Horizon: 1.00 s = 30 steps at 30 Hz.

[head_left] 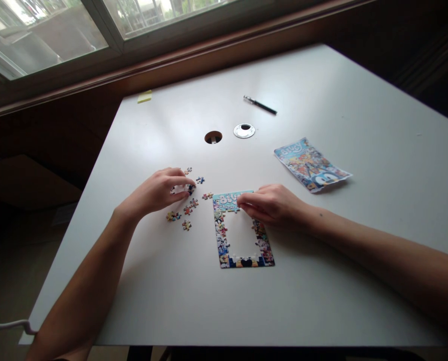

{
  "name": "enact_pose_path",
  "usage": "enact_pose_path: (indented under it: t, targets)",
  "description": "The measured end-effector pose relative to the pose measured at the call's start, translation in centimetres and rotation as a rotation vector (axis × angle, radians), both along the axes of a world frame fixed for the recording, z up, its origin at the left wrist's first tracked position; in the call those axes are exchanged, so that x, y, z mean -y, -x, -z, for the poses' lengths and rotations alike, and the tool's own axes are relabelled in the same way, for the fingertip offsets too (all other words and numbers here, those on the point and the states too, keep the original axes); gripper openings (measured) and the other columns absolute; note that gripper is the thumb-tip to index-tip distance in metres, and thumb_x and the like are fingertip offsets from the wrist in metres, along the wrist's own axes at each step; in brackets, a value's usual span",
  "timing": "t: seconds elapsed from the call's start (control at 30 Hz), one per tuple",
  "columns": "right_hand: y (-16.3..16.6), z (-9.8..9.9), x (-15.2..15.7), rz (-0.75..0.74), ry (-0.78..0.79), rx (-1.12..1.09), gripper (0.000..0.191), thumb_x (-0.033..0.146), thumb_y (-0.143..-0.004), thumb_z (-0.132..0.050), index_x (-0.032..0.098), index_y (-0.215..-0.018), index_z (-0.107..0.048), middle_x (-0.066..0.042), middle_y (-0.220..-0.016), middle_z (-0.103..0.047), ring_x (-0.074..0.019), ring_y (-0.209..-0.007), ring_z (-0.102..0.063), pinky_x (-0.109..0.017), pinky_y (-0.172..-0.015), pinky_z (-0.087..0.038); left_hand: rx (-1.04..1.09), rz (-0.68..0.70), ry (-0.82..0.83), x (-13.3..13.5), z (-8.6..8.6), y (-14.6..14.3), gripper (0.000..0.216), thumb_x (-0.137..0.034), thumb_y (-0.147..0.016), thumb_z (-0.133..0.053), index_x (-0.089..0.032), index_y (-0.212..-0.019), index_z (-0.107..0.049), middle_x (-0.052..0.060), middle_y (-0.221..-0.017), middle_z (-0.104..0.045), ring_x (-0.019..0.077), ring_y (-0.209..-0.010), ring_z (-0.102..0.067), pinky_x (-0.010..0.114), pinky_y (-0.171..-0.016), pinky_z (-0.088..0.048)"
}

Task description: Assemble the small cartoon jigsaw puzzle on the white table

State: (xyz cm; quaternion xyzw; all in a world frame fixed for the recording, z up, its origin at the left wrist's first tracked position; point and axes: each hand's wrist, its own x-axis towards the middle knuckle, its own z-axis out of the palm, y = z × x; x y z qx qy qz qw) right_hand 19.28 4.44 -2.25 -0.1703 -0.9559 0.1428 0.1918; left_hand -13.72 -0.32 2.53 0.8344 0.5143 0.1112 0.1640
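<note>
A partly assembled jigsaw puzzle (224,250) lies on the white table, its picture border joined around a bare middle. At its top edge my right hand (271,204) is closed in a pinch, fingertips on a small puzzle piece (239,207) mostly covered by them. To the left, my left hand (162,190) curls over loose pieces, with thumb and index finger on either side of a dark puzzle piece (191,189). Several other loose pieces (188,209) are scattered below and beside that hand.
A creased picture sheet (310,165) with the same style of artwork lies to the right. Farther back are a black pen (260,105), a round metal cap (244,131) and a cable hole (213,137). A yellow sticky note (145,96) marks the far left corner, below the window.
</note>
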Motion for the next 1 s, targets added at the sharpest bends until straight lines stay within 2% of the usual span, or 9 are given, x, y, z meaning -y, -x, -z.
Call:
enact_pose_path:
  t: [0.13,0.33,0.53,1.0]
  targets:
    - [0.0,0.0,0.0,-0.003,-0.005,-0.01,0.02,0.027,-0.098,-0.046,0.021,-0.093,-0.065,0.001,-0.061,-0.061,-0.012,-0.052,-0.047,-0.027,-0.058,-0.03,0.044,-0.014,0.014,0.1,0.0,0.1,0.026,-0.037,-0.091,-0.061,-0.031,-0.112,-0.075,0.008,-0.108,-0.069,0.0253,-0.102,-0.062,0.037,-0.089,-0.048]
    - [-0.1,0.1,0.0,0.002,-0.002,-0.002,0.02,0.027,-0.098,-0.046,0.021,-0.094,-0.065,0.001,-0.062,-0.061,-0.012,-0.052,-0.047,-0.027,-0.059,-0.031,0.014,-0.024,0.028,0.2,-0.5,0.0,0.02,-0.035,-0.091,-0.06,-0.026,-0.1,-0.076,0.006,-0.098,-0.069,0.0186,-0.081,-0.063,0.031,-0.074,-0.048]
    - [0.0,0.1,0.0,0.001,-0.004,0.003,0.021,0.028,-0.099,-0.046,0.021,-0.095,-0.065,0.001,-0.061,-0.061,-0.0122,-0.052,-0.047,-0.027,-0.06,-0.031,0.005,-0.051,0.118,0.2,-1.1,0.1,0.017,-0.036,-0.089,-0.063,-0.022,-0.088,-0.074,0.004,-0.091,-0.067,0.0132,-0.069,-0.06,0.026,-0.064,-0.046]
    - [0.1,0.0,0.0,0.001,-0.009,0.007,0.021,0.028,-0.099,-0.045,0.022,-0.094,-0.065,0.002,-0.059,-0.059,-0.0122,-0.052,-0.046,-0.027,-0.059,-0.031,-0.052,-0.02,0.179,0.4,-2.0,0.6,0.015,-0.034,-0.087,-0.065,-0.023,-0.089,-0.076,0.003,-0.096,-0.071,0.014,-0.078,-0.066,0.026,-0.073,-0.05]
